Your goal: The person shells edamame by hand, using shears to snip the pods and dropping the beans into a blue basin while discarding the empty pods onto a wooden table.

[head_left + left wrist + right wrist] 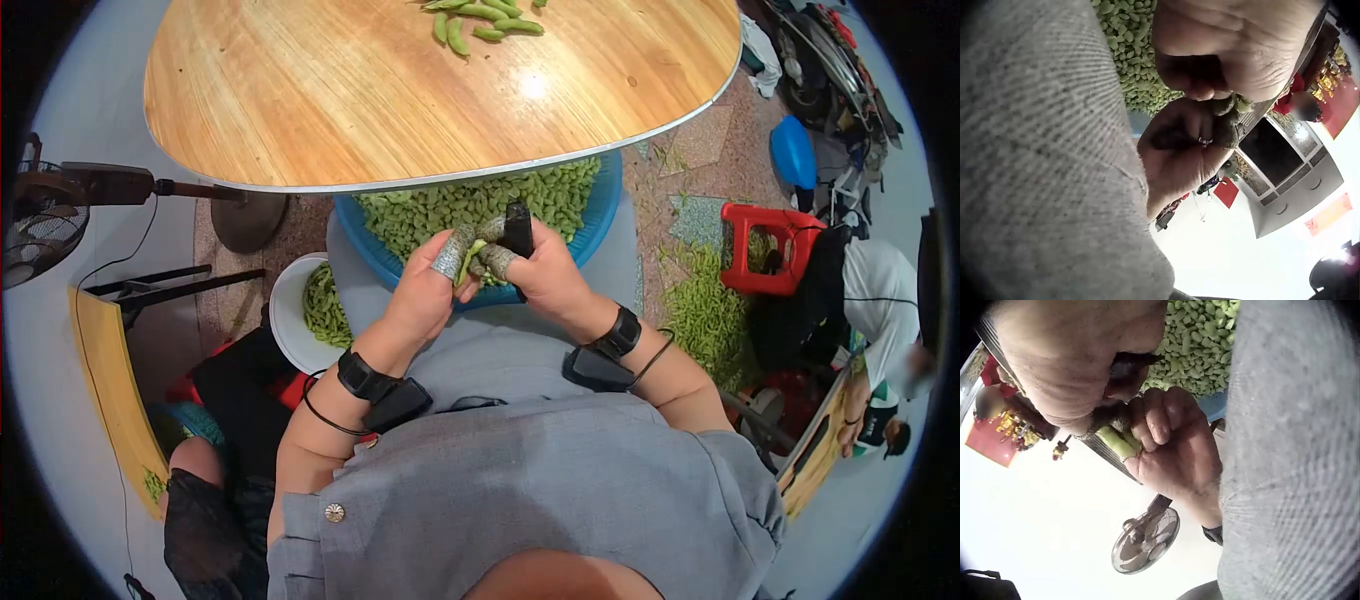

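Observation:
Both hands meet over a blue basin [610, 190] heaped with shelled green beans [430, 208]. A green bean pod [474, 255] sits between the fingertips, and its split end [1119, 442] shows in the right wrist view. My left hand [422, 290] pinches the pod between thumb and fingers, with a grey speckled wrap [453, 250] on the thumb. From the other side my right hand [548, 270] pinches it too, wearing similar wraps and a black cover [517, 228] on one finger. A ring [1205, 141] shows on the right hand. The curled fingers partly hide the pod.
A wooden table [400, 110] overhangs the basin, with several whole pods [490, 14] on it. Left stand a white bucket [285, 320] of pods and a fan [50, 220]. Right are a red stool [740, 260], pods on the floor [700, 320] and another person [880, 290].

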Action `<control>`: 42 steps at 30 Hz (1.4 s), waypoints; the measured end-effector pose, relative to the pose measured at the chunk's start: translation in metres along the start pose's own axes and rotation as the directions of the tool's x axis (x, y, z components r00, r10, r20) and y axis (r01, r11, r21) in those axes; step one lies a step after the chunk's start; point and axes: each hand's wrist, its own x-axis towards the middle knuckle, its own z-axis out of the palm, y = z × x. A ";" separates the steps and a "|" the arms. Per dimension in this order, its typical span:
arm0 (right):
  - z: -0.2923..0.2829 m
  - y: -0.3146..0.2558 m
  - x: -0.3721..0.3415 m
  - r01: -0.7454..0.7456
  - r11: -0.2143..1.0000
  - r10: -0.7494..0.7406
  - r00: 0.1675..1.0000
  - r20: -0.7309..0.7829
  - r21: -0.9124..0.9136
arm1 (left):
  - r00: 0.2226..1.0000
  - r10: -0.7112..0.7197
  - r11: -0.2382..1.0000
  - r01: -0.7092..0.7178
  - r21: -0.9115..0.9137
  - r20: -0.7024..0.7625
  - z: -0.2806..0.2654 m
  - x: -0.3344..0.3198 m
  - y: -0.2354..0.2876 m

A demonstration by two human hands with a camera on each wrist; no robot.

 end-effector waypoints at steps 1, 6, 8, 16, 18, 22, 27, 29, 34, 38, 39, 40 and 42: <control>-0.003 0.005 0.002 0.078 0.992 -0.079 0.997 -0.001 -0.101 | 0.999 -0.044 0.996 0.045 -0.074 0.017 -0.002 0.000 0.000; -0.022 0.016 0.006 0.205 0.811 -0.192 0.978 0.082 -0.548 | 0.984 -0.166 0.974 0.154 -0.167 -0.061 -0.010 0.000 -0.005; -0.021 0.009 0.004 0.181 0.740 -0.130 0.983 0.126 -0.647 | 0.984 -0.159 0.974 0.142 -0.177 -0.085 -0.010 0.001 -0.004; -0.009 0.008 0.005 -0.226 0.936 0.210 0.974 0.085 0.271 | 0.989 0.029 1.000 -0.030 -0.004 -0.145 -0.004 0.003 -0.008; -0.010 0.008 0.006 -0.332 0.822 0.291 0.943 0.161 0.462 | 0.990 0.036 0.999 -0.035 0.009 -0.133 -0.003 0.002 -0.007; -0.015 0.011 0.008 -0.463 0.580 0.366 0.883 0.294 0.671 | 0.996 0.083 0.973 -0.091 0.213 0.043 -0.007 -0.001 0.003; -0.014 0.001 0.007 -0.445 0.627 0.403 0.888 0.224 0.639 | 0.924 0.361 0.696 -0.358 0.622 0.128 -0.003 0.002 0.005; -0.012 -0.001 0.007 -0.413 0.820 0.415 0.906 0.085 0.395 | 0.911 0.382 0.647 -0.382 0.660 0.153 -0.001 0.001 0.012; -0.008 -0.008 0.006 -0.194 0.964 0.192 0.981 0.029 0.181 | 0.911 0.343 0.480 -0.379 0.791 0.228 -0.012 0.002 0.015; -0.006 -0.016 0.005 -0.040 0.981 0.040 0.999 -0.004 -0.188 | 0.922 0.320 0.551 -0.368 0.749 0.218 -0.012 0.001 0.011; -0.006 -0.014 0.005 -0.042 0.981 0.042 0.999 -0.004 -0.189 | 0.934 0.290 0.600 -0.346 0.721 0.207 -0.014 0.001 0.009; -0.006 -0.012 0.005 0.024 0.967 -0.024 1.000 0.002 -0.254 | 0.946 0.259 0.646 -0.321 0.693 0.197 -0.016 0.001 0.008; -0.005 -0.011 0.005 0.087 0.945 -0.087 0.996 0.013 -0.317 | 0.949 0.250 0.708 -0.315 0.632 0.192 -0.012 0.000 0.007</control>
